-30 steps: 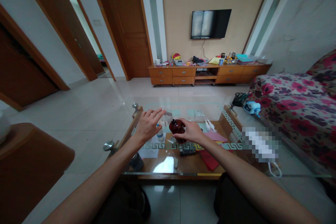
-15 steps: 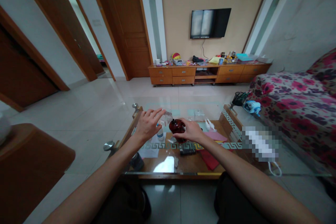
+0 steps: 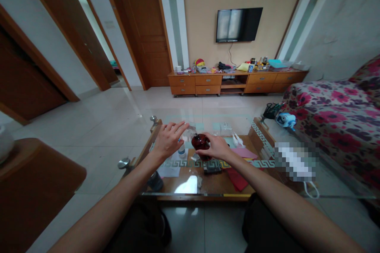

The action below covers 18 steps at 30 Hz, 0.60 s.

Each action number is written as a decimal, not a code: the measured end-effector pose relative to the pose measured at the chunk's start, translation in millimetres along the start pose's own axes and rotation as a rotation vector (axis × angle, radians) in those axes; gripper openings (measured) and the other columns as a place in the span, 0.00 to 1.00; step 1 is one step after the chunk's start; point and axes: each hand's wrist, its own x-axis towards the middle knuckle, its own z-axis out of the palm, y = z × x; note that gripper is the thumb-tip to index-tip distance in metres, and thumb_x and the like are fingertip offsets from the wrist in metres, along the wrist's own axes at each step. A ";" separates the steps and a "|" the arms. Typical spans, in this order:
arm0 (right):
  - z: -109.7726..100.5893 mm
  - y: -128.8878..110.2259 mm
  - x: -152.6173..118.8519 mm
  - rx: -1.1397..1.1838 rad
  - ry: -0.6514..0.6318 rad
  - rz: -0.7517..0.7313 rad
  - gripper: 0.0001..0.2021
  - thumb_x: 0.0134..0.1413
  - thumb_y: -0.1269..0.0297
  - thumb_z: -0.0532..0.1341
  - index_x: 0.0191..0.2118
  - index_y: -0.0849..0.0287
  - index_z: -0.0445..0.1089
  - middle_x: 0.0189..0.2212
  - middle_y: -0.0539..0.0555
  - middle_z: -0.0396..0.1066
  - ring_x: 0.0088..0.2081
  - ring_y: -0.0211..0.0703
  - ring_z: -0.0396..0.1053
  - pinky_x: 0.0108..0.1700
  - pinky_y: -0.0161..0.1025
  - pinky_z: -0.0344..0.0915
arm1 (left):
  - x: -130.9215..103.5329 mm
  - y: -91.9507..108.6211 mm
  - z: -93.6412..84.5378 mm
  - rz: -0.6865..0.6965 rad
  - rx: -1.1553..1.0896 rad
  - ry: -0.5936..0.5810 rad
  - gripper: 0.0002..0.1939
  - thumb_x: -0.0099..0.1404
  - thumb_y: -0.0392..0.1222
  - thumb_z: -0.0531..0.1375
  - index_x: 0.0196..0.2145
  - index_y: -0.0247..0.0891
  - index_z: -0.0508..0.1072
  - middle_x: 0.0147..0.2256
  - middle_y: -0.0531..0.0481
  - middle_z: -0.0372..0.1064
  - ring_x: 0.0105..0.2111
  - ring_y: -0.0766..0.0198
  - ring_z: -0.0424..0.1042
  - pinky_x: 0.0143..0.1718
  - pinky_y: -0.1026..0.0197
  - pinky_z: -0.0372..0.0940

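My right hand [image 3: 218, 147] is wrapped round a dark reddish-brown bottle [image 3: 200, 141] with a short narrow neck, above the glass-topped coffee table [image 3: 190, 197]. The bottle's lower part is partly hidden. Facing it, my left hand [image 3: 169, 140] has its fingers curved round a clear, see-through vessel [image 3: 190, 130], whose exact shape is hard to make out. The vessel lies close to the bottle's neck. Just beneath my left fingers stands a small white bottle [image 3: 181, 151] with a blue top.
A clear square container [image 3: 225, 128], a white object [image 3: 238, 140], pink paper [image 3: 245, 153], red paper [image 3: 237, 178] and a black item [image 3: 212, 168] lie at the table. A dark jar [image 3: 155, 182] is near my left forearm. A flowered sofa [image 3: 335, 106] stands right.
Both hands keep nearly the same place and hold. The whole view has shifted very slightly; nothing has been let go or taken up.
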 end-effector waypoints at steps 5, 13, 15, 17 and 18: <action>-0.9 -1.9 1.0 0.032 0.023 -0.002 0.42 0.50 0.33 0.71 0.65 0.49 0.66 0.49 0.57 0.81 0.49 0.61 0.79 0.49 0.49 0.72 | 0.4 -2.9 0.3 -0.027 0.011 0.024 0.39 0.64 0.37 0.66 0.71 0.50 0.62 0.67 0.48 0.67 0.56 0.43 0.69 0.55 0.40 0.60; -2.4 -0.5 0.1 0.042 0.024 -0.009 0.42 0.49 0.33 0.71 0.64 0.50 0.68 0.48 0.58 0.81 0.49 0.61 0.79 0.50 0.51 0.72 | -0.6 -3.2 1.9 -0.019 0.007 0.024 0.40 0.64 0.38 0.67 0.71 0.50 0.61 0.67 0.47 0.67 0.55 0.43 0.69 0.54 0.40 0.61; -2.6 -0.2 0.1 0.039 0.029 -0.013 0.41 0.49 0.33 0.71 0.65 0.49 0.67 0.48 0.58 0.81 0.49 0.61 0.79 0.50 0.51 0.72 | -0.3 -3.0 1.9 -0.019 0.003 0.025 0.40 0.65 0.38 0.66 0.71 0.49 0.61 0.67 0.47 0.67 0.56 0.43 0.69 0.55 0.41 0.61; -2.7 -0.2 0.1 0.036 0.032 -0.015 0.41 0.50 0.33 0.70 0.65 0.49 0.67 0.48 0.58 0.81 0.49 0.61 0.79 0.50 0.51 0.72 | 0.0 -2.8 1.8 -0.019 0.004 0.026 0.39 0.65 0.37 0.66 0.71 0.49 0.61 0.67 0.47 0.66 0.56 0.43 0.69 0.55 0.41 0.60; -2.7 -0.2 0.0 0.035 0.030 -0.015 0.41 0.50 0.33 0.70 0.65 0.49 0.67 0.48 0.58 0.81 0.49 0.61 0.79 0.50 0.51 0.72 | 0.2 -2.7 1.6 -0.017 0.005 0.026 0.40 0.65 0.37 0.66 0.72 0.49 0.61 0.67 0.47 0.66 0.56 0.43 0.69 0.55 0.40 0.60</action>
